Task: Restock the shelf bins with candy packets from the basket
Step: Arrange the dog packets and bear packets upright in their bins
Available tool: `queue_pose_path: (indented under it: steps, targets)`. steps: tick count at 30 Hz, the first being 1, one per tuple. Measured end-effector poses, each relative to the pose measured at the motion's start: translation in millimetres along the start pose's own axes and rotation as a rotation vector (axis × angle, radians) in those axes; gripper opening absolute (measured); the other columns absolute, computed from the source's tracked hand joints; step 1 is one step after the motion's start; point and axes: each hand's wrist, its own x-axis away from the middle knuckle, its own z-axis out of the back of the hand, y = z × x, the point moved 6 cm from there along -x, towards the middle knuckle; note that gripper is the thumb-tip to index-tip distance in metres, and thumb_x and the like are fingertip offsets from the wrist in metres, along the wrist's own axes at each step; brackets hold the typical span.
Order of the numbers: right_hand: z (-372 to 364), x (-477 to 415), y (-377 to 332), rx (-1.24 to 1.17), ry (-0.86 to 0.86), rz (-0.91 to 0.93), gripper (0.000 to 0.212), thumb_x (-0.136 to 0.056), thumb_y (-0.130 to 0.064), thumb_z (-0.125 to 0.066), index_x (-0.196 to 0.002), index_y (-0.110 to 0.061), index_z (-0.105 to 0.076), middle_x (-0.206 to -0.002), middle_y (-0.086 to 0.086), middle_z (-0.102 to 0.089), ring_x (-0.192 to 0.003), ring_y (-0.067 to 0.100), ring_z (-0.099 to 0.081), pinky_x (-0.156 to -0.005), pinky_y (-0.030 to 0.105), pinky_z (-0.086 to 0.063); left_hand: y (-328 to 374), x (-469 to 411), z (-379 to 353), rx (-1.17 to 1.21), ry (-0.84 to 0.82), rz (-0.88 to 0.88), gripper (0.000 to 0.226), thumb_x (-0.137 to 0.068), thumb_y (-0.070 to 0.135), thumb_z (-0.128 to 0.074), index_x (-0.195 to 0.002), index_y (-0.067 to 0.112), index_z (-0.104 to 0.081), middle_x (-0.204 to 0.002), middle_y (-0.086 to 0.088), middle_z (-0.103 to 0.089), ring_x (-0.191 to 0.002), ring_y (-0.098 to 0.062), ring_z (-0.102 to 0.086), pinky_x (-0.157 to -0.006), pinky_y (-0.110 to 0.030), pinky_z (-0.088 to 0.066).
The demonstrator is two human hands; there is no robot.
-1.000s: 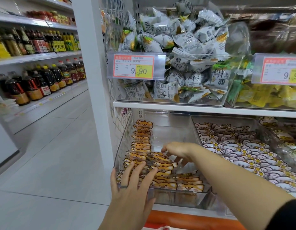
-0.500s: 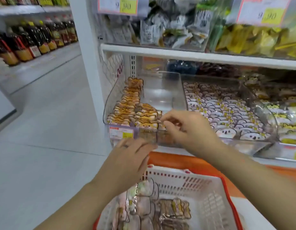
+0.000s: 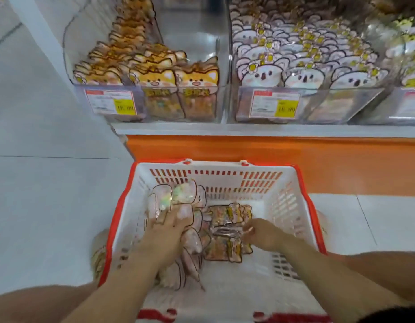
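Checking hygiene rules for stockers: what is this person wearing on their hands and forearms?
The left forearm and right forearm are bare to the frame's edge: no sleeves, gloves, watch or bracelet. The left hand may carry a ring on one finger, but blur hides it; the right hand shows none.

hands [image 3: 169,227] [image 3: 260,233]: 2 | basket [image 3: 292,199]: 1 | shelf bins [image 3: 197,31] [image 3: 323,106] [image 3: 388,108]: 3 | price labels [image 3: 110,104] [image 3: 275,106] [image 3: 413,106]: 3

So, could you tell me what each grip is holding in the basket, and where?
The left grip clutches a bunch of pale packets around their middle. The right grip touches the orange packets at their right edge; a pinch cannot be told.
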Motion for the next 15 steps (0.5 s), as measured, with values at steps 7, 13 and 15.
queue_pose_path:
  steps: [7, 13, 15]
  targets:
    - [-65.6, -52.3, 52.3, -0.434, -0.002, -0.307, 0.043, -0.078, -0.034, -0.068, -0.109, -0.008, -0.054, -0.093, 0.018, -0.054, -0.083, 0.028, -0.063, -0.066, 0.038, -0.053, 2.4, -15.5, -22.4, -0.032, 0.016, 0.043, 0.060, -0.099, 0.038, -0.048, -0.153, 0.036, -0.022, -0.166, 0.000, -0.008, -0.153, -0.026, -0.013, -0.116, -0.067, -0.018]
    - [-92.8, -75.1, 67.1, -0.693, 0.104, -0.407, 0.041, -0.077, -0.022, -0.084, -0.102, -0.005, -0.058, -0.088, 0.008, -0.062, -0.069, 0.018, -0.055, -0.058, 0.029, -0.042, 3.4, -14.1, -32.9, -0.009, 0.017, 0.068, 0.060, -0.102, 0.041, -0.043, -0.155, 0.036, -0.015, -0.166, 0.004, 0.000, -0.154, -0.025, -0.011, -0.118, -0.065, -0.007]
    - [-97.6, -78.0, 65.2, -0.662, 0.070, -0.407, 0.038, -0.077, -0.025, -0.084, -0.095, -0.012, -0.053, -0.078, 0.004, -0.054, -0.062, 0.015, -0.048, -0.053, 0.027, -0.037, 2.9, -14.6, -33.1, 0.008, 0.042, 0.068, 0.060, -0.101, 0.042, -0.045, -0.155, 0.036, -0.019, -0.165, 0.004, -0.005, -0.154, -0.026, -0.012, -0.117, -0.066, -0.008]
